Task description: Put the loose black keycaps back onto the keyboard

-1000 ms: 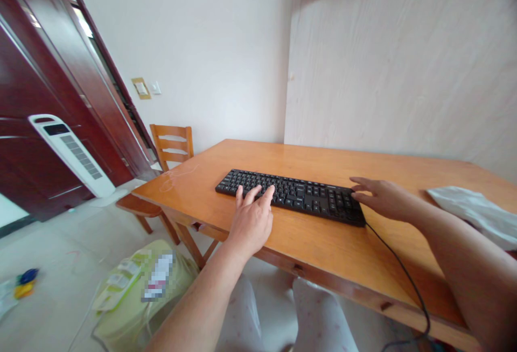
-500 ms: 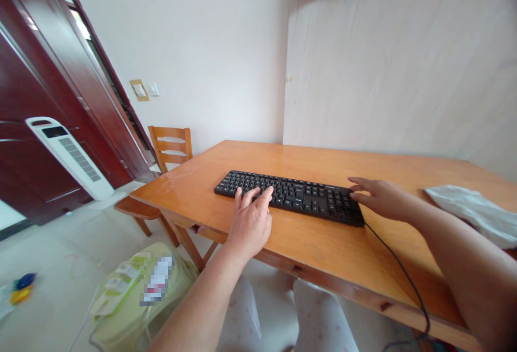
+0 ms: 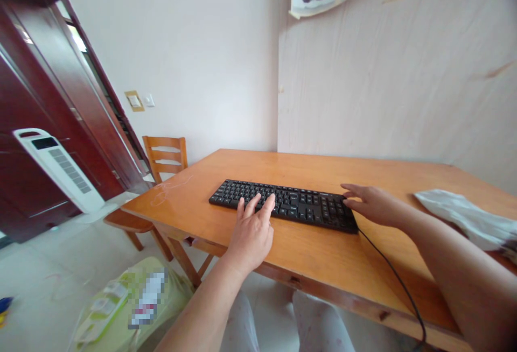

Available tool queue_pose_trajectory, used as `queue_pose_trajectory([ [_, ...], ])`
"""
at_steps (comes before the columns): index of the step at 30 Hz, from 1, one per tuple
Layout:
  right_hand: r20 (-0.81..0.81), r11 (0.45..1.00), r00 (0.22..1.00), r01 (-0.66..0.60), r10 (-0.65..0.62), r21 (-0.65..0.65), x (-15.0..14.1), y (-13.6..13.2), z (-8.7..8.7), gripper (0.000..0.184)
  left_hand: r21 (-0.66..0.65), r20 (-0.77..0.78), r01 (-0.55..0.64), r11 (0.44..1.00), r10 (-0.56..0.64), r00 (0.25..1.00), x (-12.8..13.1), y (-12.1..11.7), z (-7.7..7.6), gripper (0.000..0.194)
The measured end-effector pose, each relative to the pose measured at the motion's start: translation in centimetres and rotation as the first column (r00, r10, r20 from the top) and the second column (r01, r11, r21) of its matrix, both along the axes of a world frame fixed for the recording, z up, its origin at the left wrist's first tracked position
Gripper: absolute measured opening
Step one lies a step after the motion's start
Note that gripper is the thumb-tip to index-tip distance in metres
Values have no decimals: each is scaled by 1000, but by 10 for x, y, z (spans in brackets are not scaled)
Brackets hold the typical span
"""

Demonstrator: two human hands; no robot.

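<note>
A black keyboard (image 3: 299, 201) lies flat on the wooden table (image 3: 258, 164), its cable (image 3: 390, 263) running from the right end over the table's front edge. My left hand (image 3: 252, 231) is over the keyboard's front edge, fingers spread across the lower keys left of the middle; whether they press any key I cannot tell. At the right end, my right hand (image 3: 369, 203) reaches in from the side, fingers stretched out and fingertips at the number pad's upper corner. Neither hand grasps anything.
A pale cloth or bag (image 3: 464, 215) lies on the table's right side. Thin string (image 3: 165, 193) rests near the left edge. A wooden chair (image 3: 165, 155) stands beyond the left end, a white tower appliance (image 3: 60, 169) by the dark red door, and a greenish bag (image 3: 173, 287) below.
The view has shifted slightly, so the table and keyboard appear a little lower and further left. Both hands keep nearly the same places at the keyboard.
</note>
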State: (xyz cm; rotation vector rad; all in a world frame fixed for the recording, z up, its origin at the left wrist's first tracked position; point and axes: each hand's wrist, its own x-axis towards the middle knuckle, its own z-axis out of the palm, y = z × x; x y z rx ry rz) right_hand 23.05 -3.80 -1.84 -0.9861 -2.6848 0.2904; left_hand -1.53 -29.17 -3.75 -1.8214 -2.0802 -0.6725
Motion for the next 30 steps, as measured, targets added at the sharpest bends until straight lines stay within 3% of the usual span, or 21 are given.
queue_pose_trajectory([
  [4, 10, 1000, 1000, 12, -12, 2, -1, -1, 2, 60, -57, -16, 29, 998, -29, 999, 2, 3, -1, 66],
  [15, 30, 1000, 1000, 3, -3, 0, 5, 7, -3, 60, -64, -25, 59, 996, -61, 998, 6, 0, 0, 59],
  [30, 53, 1000, 999, 1, 0, -26, 10, 19, -10, 65, -8, -7, 48, 999, -48, 999, 6, -2, 0, 55],
])
